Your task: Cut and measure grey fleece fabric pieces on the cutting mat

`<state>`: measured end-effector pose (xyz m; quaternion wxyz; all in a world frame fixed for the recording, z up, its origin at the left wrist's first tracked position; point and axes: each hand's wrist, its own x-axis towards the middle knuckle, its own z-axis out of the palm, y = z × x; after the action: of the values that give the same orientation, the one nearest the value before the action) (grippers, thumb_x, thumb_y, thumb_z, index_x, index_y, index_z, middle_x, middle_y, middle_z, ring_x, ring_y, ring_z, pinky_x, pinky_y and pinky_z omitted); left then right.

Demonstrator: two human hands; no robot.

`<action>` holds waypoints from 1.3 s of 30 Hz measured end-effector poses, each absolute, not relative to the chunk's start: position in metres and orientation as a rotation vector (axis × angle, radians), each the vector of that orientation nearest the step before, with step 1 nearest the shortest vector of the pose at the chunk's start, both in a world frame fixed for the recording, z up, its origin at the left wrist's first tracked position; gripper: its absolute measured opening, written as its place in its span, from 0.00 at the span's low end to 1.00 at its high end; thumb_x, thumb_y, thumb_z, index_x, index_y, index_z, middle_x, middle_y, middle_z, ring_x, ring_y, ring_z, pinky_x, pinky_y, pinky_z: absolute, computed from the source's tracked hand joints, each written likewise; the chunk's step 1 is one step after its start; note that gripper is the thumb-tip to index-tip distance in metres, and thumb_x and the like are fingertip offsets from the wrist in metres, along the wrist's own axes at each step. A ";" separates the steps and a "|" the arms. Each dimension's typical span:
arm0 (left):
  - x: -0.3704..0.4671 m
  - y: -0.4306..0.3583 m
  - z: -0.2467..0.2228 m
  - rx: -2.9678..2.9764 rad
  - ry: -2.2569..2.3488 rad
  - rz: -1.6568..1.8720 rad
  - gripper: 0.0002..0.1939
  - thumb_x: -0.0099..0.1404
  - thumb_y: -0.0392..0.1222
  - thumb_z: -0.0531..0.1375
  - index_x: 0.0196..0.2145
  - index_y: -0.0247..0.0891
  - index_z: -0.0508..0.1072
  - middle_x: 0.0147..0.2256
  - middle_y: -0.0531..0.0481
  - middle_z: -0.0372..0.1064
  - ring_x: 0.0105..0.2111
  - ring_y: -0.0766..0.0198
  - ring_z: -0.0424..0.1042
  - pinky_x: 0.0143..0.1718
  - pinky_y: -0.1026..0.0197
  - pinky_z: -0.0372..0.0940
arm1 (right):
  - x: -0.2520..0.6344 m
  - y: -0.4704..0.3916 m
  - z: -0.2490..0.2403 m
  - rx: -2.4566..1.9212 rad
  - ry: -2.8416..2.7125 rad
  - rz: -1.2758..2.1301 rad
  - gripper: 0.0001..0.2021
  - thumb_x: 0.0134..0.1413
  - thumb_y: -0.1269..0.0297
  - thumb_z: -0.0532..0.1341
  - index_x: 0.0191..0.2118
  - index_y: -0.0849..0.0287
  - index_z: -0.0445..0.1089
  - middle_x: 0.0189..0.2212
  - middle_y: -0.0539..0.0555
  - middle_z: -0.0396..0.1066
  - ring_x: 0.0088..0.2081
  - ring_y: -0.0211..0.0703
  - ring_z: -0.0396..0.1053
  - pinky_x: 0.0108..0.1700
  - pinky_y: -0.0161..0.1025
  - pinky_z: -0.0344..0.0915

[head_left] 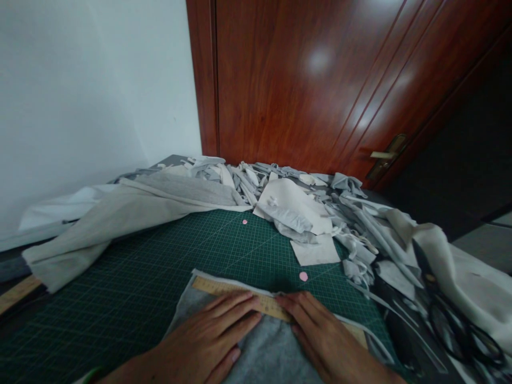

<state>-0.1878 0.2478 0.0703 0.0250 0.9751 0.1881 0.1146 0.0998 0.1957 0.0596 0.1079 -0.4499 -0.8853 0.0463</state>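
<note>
A piece of grey fabric (256, 354) lies in front of me on a green cutting mat (160, 261), with a wooden ruler (266, 305) across it near its far edge. My left hand (212, 333) rests flat, its stretched fingers together on the ruler and the fabric. Opposite it, my right hand (320, 333) has its fingers extended over the ruler, fingertips at the fabric's far edge. Both hands cover parts of the ruler, whose right end shows again beyond my right hand. A pink round piece (303, 276) is on the mat just past the right hand.
Grey and white fabric scraps (248, 178) are heaped along the back and right. Large black-handled scissors (452, 320) lie at the right. A long grey cloth (120, 218) stretches along the left, near another wooden ruler (18, 293). A brown door (280, 80) stands behind.
</note>
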 end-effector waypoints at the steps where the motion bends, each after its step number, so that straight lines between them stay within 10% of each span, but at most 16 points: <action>1: -0.188 0.248 0.071 3.011 0.580 0.366 0.31 0.70 0.37 0.55 0.68 0.43 0.52 0.68 0.54 0.47 0.66 0.61 0.52 0.66 0.58 0.50 | 0.102 0.195 0.060 -1.306 -2.611 0.132 0.31 0.51 0.82 0.50 0.63 0.69 0.61 0.58 0.64 0.69 0.60 0.50 0.65 0.61 0.46 0.65; 10: -0.186 0.249 0.075 2.968 0.570 0.303 0.32 0.70 0.37 0.54 0.69 0.41 0.50 0.68 0.55 0.48 0.67 0.62 0.51 0.67 0.58 0.49 | 0.097 0.209 0.079 -1.171 -2.727 0.384 0.37 0.50 0.85 0.48 0.69 0.65 0.50 0.66 0.61 0.57 0.67 0.43 0.54 0.65 0.43 0.59; 18: -0.186 0.246 0.076 2.900 0.622 0.262 0.32 0.70 0.36 0.53 0.69 0.40 0.49 0.69 0.53 0.47 0.67 0.61 0.51 0.66 0.58 0.50 | 0.091 0.229 0.064 -1.297 -2.556 0.322 0.21 0.68 0.68 0.51 0.64 0.51 0.60 0.65 0.55 0.60 0.67 0.46 0.54 0.66 0.53 0.57; 29: -0.187 0.246 0.080 2.861 0.615 0.364 0.32 0.68 0.35 0.55 0.68 0.39 0.53 0.67 0.51 0.52 0.65 0.62 0.55 0.66 0.58 0.51 | 0.083 0.244 0.057 -1.384 -2.187 0.464 0.06 0.62 0.74 0.54 0.39 0.57 0.66 0.39 0.54 0.67 0.43 0.45 0.67 0.47 0.44 0.69; 39: -0.190 0.244 0.073 2.900 0.660 0.296 0.32 0.71 0.39 0.53 0.69 0.40 0.49 0.68 0.53 0.47 0.67 0.61 0.51 0.67 0.56 0.49 | 0.080 0.238 0.047 -1.536 -2.257 0.189 0.08 0.64 0.74 0.49 0.37 0.58 0.63 0.35 0.56 0.66 0.39 0.48 0.66 0.45 0.51 0.67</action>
<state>-0.1901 0.2436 0.0733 0.0761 0.9675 0.2200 0.0987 0.0797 0.2379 0.0467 0.2009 -0.5499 -0.8079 0.0676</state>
